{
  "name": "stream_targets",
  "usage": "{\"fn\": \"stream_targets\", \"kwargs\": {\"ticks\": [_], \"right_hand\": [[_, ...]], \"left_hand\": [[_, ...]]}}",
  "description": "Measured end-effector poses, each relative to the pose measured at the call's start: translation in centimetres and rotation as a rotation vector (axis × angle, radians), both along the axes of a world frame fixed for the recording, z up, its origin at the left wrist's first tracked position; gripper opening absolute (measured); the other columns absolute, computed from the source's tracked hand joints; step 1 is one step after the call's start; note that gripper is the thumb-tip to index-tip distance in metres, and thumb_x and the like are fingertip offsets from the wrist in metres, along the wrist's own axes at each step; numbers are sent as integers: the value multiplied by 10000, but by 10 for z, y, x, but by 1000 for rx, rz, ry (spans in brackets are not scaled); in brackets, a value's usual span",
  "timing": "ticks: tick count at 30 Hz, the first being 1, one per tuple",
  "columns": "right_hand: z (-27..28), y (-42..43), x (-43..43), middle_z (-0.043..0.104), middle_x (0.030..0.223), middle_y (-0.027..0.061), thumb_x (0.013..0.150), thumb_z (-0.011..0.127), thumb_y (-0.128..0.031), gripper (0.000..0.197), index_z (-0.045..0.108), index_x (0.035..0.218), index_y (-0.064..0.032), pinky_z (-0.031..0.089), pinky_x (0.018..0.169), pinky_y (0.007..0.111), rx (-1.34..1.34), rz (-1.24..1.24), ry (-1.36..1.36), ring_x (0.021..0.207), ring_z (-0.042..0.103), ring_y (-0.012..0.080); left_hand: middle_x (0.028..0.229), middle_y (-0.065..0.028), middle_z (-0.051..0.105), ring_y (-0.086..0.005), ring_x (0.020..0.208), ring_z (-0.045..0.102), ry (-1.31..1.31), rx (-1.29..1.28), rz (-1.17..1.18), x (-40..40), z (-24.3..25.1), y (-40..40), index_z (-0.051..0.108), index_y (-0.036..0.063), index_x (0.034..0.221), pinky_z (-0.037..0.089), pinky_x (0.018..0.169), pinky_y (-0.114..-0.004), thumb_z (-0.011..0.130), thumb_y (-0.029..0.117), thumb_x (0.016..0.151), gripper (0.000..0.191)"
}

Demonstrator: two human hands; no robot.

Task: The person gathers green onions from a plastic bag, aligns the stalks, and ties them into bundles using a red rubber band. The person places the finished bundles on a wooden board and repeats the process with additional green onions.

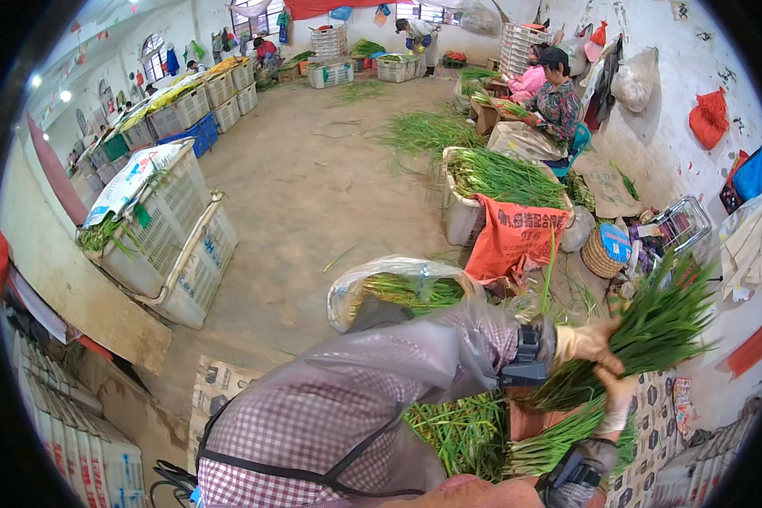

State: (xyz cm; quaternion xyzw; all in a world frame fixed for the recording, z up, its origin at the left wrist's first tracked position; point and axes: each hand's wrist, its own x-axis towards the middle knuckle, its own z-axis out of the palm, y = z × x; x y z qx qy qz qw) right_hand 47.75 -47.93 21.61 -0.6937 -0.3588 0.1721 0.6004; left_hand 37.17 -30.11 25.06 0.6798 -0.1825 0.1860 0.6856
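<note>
My left hand [589, 346], in a pale glove, grips a large bundle of long green leafy stalks [660, 317]. Just below it, my right hand [614, 387] is closed around the same bundle, partly blurred. The leafy ends fan out to the upper right, while the other end points to the lower left. Beneath the hands lie more green stalks [546, 441] with pale ends, beside a reddish surface. A heap of loose green and yellowish stalks [463, 432] lies left of them, partly hidden by my arm and checked clothing.
A plastic-lined basket [343, 298] of stalks stands beyond my left arm. Farther off is a white crate [463, 219] of greens with a red sack [514, 235] over its side. Stacked crates [190, 260] stand at left. Co-workers [555, 95] sit along the right wall.
</note>
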Motion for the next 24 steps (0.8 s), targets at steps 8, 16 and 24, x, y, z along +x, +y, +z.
{"fn": "stream_targets", "kwargs": {"ticks": [8,16,24], "right_hand": [[-59,5,45,622,1198,102,634,915,-42,819,487,1329,26,533,927,359,326,33,60,1009,634,213],[-44,42,21,622,1225,88,723,877,-66,754,487,1365,-1,497,960,349,237,-58,8,1092,597,218],[25,62,-68,688,1086,74,752,876,-148,542,610,1188,33,557,823,332,297,260,112,938,664,194]], "left_hand": [[1340,-93,597,-191,1219,516,107,-134,-41,44,-41,-4,433,0,1447,418,1064,-345,858,400,812,862],[1383,-102,580,-212,1257,515,135,-76,18,21,-13,18,458,4,1455,413,1087,-352,811,364,867,775],[1392,-140,550,-221,1282,492,45,-52,-28,-86,12,46,398,-6,1488,414,1075,-353,737,429,927,787]]}}
